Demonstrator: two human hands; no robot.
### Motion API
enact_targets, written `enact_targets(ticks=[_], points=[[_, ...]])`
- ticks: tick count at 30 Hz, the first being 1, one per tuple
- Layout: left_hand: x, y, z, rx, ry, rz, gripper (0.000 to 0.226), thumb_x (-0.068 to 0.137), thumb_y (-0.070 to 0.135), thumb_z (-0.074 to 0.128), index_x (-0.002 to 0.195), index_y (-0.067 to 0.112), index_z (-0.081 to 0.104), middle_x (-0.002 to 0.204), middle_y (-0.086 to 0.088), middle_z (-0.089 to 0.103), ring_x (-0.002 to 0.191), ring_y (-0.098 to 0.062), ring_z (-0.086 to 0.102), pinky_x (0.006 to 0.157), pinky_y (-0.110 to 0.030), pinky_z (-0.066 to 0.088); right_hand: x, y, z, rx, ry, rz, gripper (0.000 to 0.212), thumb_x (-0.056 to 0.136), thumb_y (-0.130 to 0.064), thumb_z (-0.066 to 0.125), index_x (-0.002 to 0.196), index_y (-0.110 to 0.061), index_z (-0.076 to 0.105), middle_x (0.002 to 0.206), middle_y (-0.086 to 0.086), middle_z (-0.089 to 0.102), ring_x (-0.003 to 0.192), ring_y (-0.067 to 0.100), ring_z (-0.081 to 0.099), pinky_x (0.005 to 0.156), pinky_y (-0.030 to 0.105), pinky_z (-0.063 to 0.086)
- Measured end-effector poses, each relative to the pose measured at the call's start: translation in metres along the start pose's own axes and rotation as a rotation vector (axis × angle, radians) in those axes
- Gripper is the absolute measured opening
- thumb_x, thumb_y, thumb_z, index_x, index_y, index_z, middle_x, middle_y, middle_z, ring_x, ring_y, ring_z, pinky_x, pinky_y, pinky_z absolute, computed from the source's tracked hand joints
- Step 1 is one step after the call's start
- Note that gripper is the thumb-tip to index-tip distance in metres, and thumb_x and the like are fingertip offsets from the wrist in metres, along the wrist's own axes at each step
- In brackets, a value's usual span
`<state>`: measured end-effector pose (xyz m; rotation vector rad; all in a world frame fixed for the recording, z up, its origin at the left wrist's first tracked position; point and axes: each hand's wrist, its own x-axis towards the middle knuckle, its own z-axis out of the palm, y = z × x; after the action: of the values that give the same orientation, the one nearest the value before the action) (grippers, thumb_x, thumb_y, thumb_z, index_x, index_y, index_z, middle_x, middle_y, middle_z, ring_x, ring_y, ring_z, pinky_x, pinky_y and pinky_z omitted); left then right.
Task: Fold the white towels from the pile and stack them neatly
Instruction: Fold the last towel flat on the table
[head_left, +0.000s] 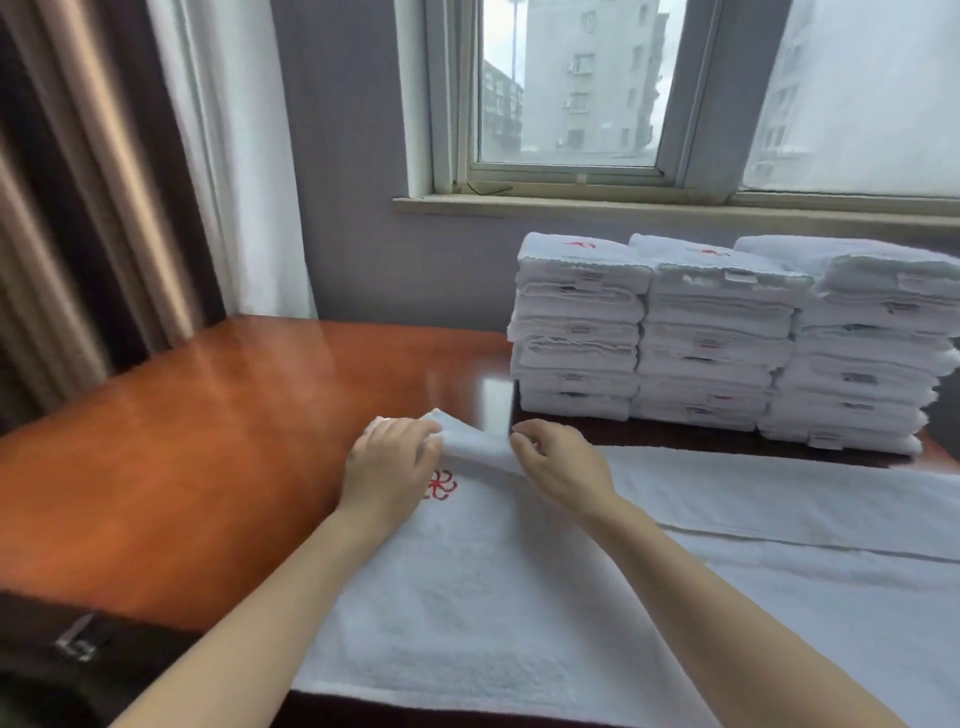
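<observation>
A white towel (519, 587) with a red embroidered logo (441, 486) lies spread over the near part of the wooden table (208, 441). Its far left corner is lifted off the surface. My left hand (392, 470) grips that raised edge on the left, and my right hand (558, 467) pinches it on the right, so the cloth peaks between them. Behind, at the right, stand three stacks of folded white towels (717, 338), each several high.
A window with a stone sill (623, 205) is behind the stacks. Brown and white curtains (130, 182) hang at the left. A dark bag with a buckle (78, 649) sits at the near left corner.
</observation>
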<state>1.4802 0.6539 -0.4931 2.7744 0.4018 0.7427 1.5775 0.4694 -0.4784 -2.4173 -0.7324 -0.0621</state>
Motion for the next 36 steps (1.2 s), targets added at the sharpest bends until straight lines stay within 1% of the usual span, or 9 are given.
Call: enact_targets(ticks=[4, 7, 13, 18, 24, 27, 30, 33, 36], points=[[0.006, -0.017, 0.008, -0.002, 0.065, -0.084, 0.027, 0.101, 0.029, 0.046, 0.096, 0.019, 0.071, 0.095, 0.003, 0.068, 0.097, -0.023, 0.059, 0.087, -0.036, 0.038, 0.013, -0.001, 0.024, -0.066, 0.093, 0.022, 0.027, 0.094, -0.035, 0.046, 0.106, -0.033, 0.070, 0.105, -0.008, 0.066, 0.104, 0.021, 0.050, 0.082, 0.035, 0.035], [0.019, -0.023, 0.012, -0.015, 0.099, -0.129, 0.019, 0.098, 0.030, 0.051, 0.099, 0.024, 0.069, 0.089, 0.006, 0.068, 0.093, -0.019, 0.061, 0.087, -0.036, 0.037, 0.015, 0.004, 0.032, -0.076, 0.150, -0.010, 0.027, 0.093, -0.041, 0.048, 0.104, -0.036, 0.072, 0.103, -0.010, 0.063, 0.101, 0.018, 0.048, 0.084, 0.035, 0.035], [0.035, -0.047, 0.031, 0.097, 0.006, -0.273, 0.042, 0.091, 0.052, 0.051, 0.127, 0.032, 0.058, 0.127, 0.005, 0.051, 0.122, -0.019, 0.039, 0.104, -0.035, 0.021, 0.020, 0.009, 0.037, -0.145, 0.160, -0.031, 0.026, 0.088, -0.043, 0.054, 0.106, -0.034, 0.071, 0.108, -0.011, 0.061, 0.104, 0.016, 0.047, 0.088, 0.034, 0.035], [0.039, -0.058, 0.040, 0.017, -0.020, -0.271, 0.028, 0.091, 0.038, 0.047, 0.114, 0.028, 0.060, 0.125, 0.006, 0.049, 0.122, -0.017, 0.033, 0.102, -0.031, 0.017, 0.021, 0.007, 0.038, -0.173, 0.147, -0.022, 0.031, 0.085, -0.040, 0.056, 0.112, -0.032, 0.069, 0.110, -0.009, 0.060, 0.108, 0.017, 0.047, 0.092, 0.035, 0.035], [0.038, -0.059, 0.032, -0.237, 0.077, -0.215, 0.016, 0.086, 0.017, 0.057, 0.092, 0.032, 0.058, 0.106, 0.012, 0.058, 0.111, -0.017, 0.048, 0.093, -0.030, 0.030, 0.019, 0.008, 0.035, 0.002, 0.177, -0.110, 0.009, 0.081, -0.027, 0.066, 0.090, -0.027, 0.068, 0.093, -0.013, 0.060, 0.095, 0.013, 0.053, 0.079, 0.033, 0.037], [0.034, -0.059, 0.026, -0.401, 0.186, -0.215, 0.018, 0.084, 0.016, 0.061, 0.085, 0.033, 0.059, 0.095, 0.016, 0.057, 0.099, -0.013, 0.052, 0.087, -0.033, 0.043, 0.016, 0.008, 0.033, 0.049, 0.190, -0.155, 0.005, 0.081, -0.021, 0.067, 0.084, -0.024, 0.065, 0.083, -0.012, 0.060, 0.085, 0.012, 0.055, 0.072, 0.034, 0.045], [0.031, -0.056, 0.018, -0.546, 0.241, -0.233, 0.015, 0.081, 0.021, 0.060, 0.078, 0.036, 0.058, 0.091, 0.016, 0.054, 0.091, -0.013, 0.053, 0.078, -0.030, 0.045, 0.012, 0.002, 0.030, 0.104, 0.243, -0.199, 0.007, 0.084, -0.018, 0.067, 0.083, -0.023, 0.063, 0.083, -0.011, 0.061, 0.082, 0.010, 0.055, 0.066, 0.033, 0.046], [0.032, -0.057, 0.009, -0.664, 0.204, -0.292, 0.003, 0.080, 0.028, 0.058, 0.076, 0.027, 0.059, 0.089, 0.004, 0.058, 0.084, -0.015, 0.053, 0.077, -0.032, 0.045, 0.008, -0.008, 0.022, 0.107, 0.294, -0.239, 0.006, 0.085, -0.017, 0.066, 0.084, -0.022, 0.064, 0.084, -0.010, 0.063, 0.079, 0.011, 0.056, 0.065, 0.034, 0.047], [0.027, -0.068, -0.003, -0.710, 0.104, -0.302, 0.014, 0.088, 0.015, 0.065, 0.076, 0.020, 0.060, 0.086, -0.004, 0.064, 0.079, -0.017, 0.056, 0.073, -0.033, 0.046, -0.001, -0.018, 0.009, 0.022, 0.292, -0.351, 0.009, 0.083, -0.018, 0.065, 0.082, -0.026, 0.065, 0.079, -0.014, 0.060, 0.070, 0.006, 0.052, 0.058, 0.029, 0.044]])
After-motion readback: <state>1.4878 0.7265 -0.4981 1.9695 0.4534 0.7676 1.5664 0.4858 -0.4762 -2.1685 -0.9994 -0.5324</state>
